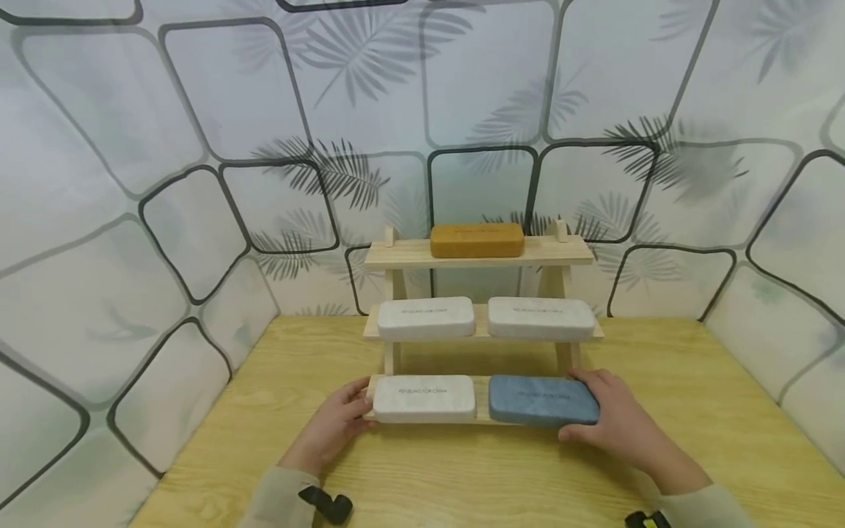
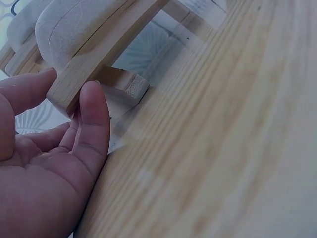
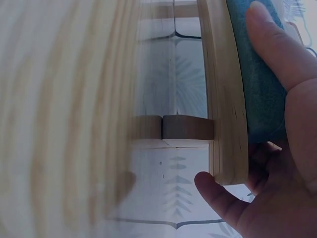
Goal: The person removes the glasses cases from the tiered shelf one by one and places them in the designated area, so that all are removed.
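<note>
A three-tier wooden display rack (image 1: 422, 253) stands on the table. My left hand (image 1: 335, 425) pinches the left end of its lowest shelf board (image 2: 74, 82), thumb and finger on either side. Beside that hand a white glasses case (image 1: 424, 400) lies on the same shelf. On the right, a blue glasses case (image 1: 543, 401) sits slightly askew on the lowest shelf. My right hand (image 1: 614, 418) holds its right end, the thumb along its front and the other fingers behind, partly hidden. One finger (image 3: 218, 196) of this hand reaches to the shelf's end.
Two more white glasses cases, a left one (image 1: 425, 318) and a right one (image 1: 541, 318), lie on the middle shelf. An orange-brown case (image 1: 477, 240) rests on top. Behind the wood-grain table (image 1: 462, 477) hangs a patterned cloth (image 1: 370, 88), which also encloses both sides.
</note>
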Demonstrator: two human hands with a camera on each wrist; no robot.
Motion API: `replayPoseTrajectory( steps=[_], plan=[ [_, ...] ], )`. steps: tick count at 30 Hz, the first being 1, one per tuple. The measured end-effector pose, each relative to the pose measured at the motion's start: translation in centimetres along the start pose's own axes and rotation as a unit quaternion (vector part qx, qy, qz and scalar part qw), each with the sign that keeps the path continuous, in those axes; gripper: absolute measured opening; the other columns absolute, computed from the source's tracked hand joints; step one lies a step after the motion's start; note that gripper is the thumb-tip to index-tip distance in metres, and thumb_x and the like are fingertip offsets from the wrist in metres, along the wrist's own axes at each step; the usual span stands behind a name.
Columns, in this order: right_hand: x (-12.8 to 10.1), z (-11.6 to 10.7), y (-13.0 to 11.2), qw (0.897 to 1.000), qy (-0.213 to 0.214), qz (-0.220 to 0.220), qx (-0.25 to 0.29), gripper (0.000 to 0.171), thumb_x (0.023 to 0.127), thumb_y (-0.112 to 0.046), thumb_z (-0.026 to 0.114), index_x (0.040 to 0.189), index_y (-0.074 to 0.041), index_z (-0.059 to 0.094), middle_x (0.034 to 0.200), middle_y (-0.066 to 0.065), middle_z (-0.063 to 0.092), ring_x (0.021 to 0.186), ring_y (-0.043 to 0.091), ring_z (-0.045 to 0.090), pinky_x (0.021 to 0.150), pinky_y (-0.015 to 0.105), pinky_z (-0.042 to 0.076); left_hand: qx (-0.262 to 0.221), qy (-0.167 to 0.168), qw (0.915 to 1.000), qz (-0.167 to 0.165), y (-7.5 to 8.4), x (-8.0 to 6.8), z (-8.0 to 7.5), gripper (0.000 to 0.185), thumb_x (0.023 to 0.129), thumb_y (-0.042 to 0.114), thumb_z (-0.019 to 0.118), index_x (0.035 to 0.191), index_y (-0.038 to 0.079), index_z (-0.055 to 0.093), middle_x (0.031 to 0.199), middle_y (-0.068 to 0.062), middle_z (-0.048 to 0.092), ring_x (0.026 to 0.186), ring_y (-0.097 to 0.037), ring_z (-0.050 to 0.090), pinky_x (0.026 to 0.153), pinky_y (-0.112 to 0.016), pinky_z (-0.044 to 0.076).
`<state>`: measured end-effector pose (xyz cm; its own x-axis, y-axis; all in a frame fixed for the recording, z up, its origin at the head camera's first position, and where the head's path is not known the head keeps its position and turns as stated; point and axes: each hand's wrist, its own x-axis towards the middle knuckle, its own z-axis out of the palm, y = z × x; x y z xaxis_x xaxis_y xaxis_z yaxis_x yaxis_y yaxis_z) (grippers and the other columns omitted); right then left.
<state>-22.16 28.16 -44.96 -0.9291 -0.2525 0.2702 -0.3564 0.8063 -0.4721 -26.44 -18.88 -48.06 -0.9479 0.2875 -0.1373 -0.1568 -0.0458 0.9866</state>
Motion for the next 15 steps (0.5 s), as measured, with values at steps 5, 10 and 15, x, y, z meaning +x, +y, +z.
replayPoseTrajectory(
  steps=[5,10,15],
  plan=[
    [0.2,-0.1,0.5,1.000,0.019,0.003,0.007,0.100,0.068,-0.053,0.091,0.140,0.004,0.051,0.125,0.022,0.056,0.113,0.042,0.052,0.092,0.060,0.043,0.002,-0.001,0.9999,0.010,0.1,0.6,0.1,0.066,0.103,0.013,0.057,0.156,-0.005,0.023,0.139,-0.027,0.048,0.109,-0.023,0.061,0.087,-0.036,0.054],
    [0.0,0.6,1.1,1.000,0.022,-0.002,0.008,0.094,0.068,-0.054,0.091,0.135,0.001,0.055,0.122,0.017,0.057,0.111,0.037,0.053,0.091,0.056,0.043,0.005,0.004,1.0000,0.000,-0.2,0.5,-0.2,0.062,0.104,0.009,0.054,0.155,-0.007,0.024,0.140,-0.028,0.047,0.109,-0.024,0.060,0.087,-0.036,0.054],
    [-0.2,0.5,1.0,1.000,0.024,-0.002,0.015,0.090,0.068,-0.053,0.091,0.134,-0.001,0.056,0.121,0.014,0.057,0.110,0.034,0.053,0.090,0.056,0.044,0.002,0.006,1.0000,-0.003,-0.3,0.4,-0.1,0.061,0.103,0.011,0.056,0.155,-0.006,0.027,0.140,-0.027,0.049,0.109,-0.024,0.061,0.087,-0.036,0.054]
  ],
)
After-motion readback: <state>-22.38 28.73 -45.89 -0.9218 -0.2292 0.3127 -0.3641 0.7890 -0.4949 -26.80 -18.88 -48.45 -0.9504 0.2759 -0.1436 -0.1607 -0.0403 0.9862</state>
